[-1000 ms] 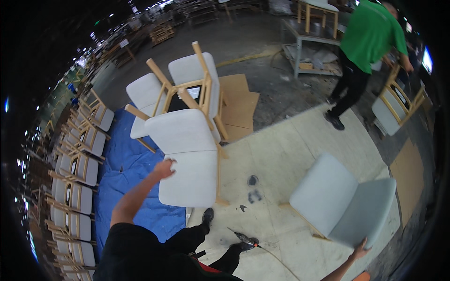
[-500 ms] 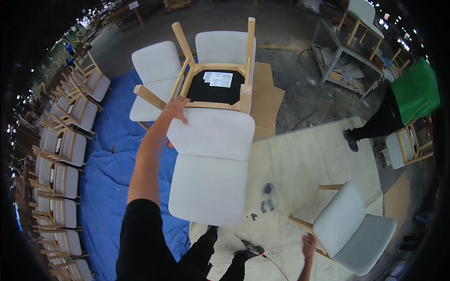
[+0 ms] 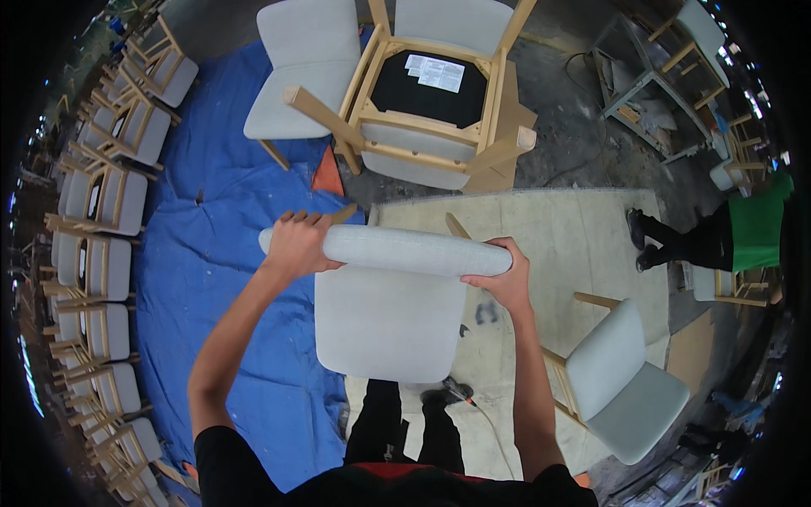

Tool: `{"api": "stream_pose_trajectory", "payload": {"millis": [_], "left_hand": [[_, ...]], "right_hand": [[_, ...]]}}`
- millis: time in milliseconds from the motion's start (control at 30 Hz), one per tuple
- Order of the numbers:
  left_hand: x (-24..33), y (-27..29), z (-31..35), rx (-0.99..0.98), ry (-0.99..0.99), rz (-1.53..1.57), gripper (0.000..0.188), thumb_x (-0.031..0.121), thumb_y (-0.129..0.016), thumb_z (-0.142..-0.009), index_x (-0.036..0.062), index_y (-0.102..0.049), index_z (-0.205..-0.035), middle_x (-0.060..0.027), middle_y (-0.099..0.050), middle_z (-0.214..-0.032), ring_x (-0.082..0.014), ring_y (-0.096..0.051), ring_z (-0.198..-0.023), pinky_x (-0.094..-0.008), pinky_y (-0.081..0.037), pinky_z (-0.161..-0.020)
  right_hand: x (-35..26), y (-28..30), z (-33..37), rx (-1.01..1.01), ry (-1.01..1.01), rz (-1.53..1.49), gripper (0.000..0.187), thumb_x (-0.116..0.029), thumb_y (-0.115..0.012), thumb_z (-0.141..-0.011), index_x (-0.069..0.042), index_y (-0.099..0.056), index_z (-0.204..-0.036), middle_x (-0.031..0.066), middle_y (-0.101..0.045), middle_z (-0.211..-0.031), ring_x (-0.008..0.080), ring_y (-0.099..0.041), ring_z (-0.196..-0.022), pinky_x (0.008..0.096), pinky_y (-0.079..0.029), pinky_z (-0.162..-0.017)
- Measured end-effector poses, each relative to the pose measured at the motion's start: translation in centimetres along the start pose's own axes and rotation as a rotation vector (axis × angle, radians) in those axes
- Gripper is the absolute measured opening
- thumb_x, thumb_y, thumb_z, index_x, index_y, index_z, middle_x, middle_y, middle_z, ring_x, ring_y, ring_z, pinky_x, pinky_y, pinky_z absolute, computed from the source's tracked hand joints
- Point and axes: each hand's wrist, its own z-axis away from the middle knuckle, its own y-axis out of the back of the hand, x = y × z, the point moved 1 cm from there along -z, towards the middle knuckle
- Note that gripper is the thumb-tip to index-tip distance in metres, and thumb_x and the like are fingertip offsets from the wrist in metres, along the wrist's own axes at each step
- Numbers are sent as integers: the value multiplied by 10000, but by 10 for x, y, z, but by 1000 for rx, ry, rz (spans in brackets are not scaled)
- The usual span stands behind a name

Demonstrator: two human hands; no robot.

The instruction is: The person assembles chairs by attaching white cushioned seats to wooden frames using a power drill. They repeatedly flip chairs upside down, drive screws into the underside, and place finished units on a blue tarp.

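Note:
In front of me is a light grey upholstered chair (image 3: 393,325), its seat toward me and the top of its backrest facing up. My left hand (image 3: 300,242) grips the left end of the backrest, fingers over the top. At the right end my right hand (image 3: 505,275) is wrapped round the edge, thumb underneath. Wooden legs show just beyond the backrest. Behind it, an upturned chair (image 3: 473,139) with a black underside and white labels (image 3: 439,74) rests on another grey chair (image 3: 452,21).
A blue tarp (image 3: 228,338) and a pale mat (image 3: 583,237) cover the floor. Stacked chairs (image 3: 110,198) line the left. One grey chair (image 3: 638,410) stands at right, a corded tool (image 3: 456,389) by my foot. A person in green (image 3: 756,228) is at far right, near a metal cart (image 3: 642,93).
My left hand has left the upturned chair's frame and taken the backrest's left end. My right hand has come from the right-hand chair to the other end. The backrest now stands edge-up.

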Motion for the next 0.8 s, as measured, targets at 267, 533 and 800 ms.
{"api": "stream_pose_trajectory", "payload": {"millis": [267,533,800], "left_hand": [[10,29,100,-1,187,-29,587,479,-852,-503,58,-614,-836,-98,-672,-795,-287,-670,-732,-403,-524,-678],[59,61,227,3,450,-139,546,399,-878,-537,23,-628,-844,-89,-641,-732,-262,-645,-633,-359,-507,-562],[41,73,297,105,988,-128,556,456,-858,-606,5,-615,-820,-176,-642,-710,-365,-650,-625,-447,-498,-558]], "right_hand": [[-26,-29,12,-230,114,-47,658,-284,-961,-482,-54,-626,-999,76,-673,-909,184,-643,-864,323,-515,-794],[-82,-88,-8,-500,316,-124,677,-237,-960,-418,-51,-649,-990,78,-671,-977,204,-639,-922,320,-497,-837],[-129,-244,-16,-421,497,-146,785,-325,-830,-694,-25,-479,-1328,212,-544,-1282,358,-546,-1167,419,-438,-990]]}}
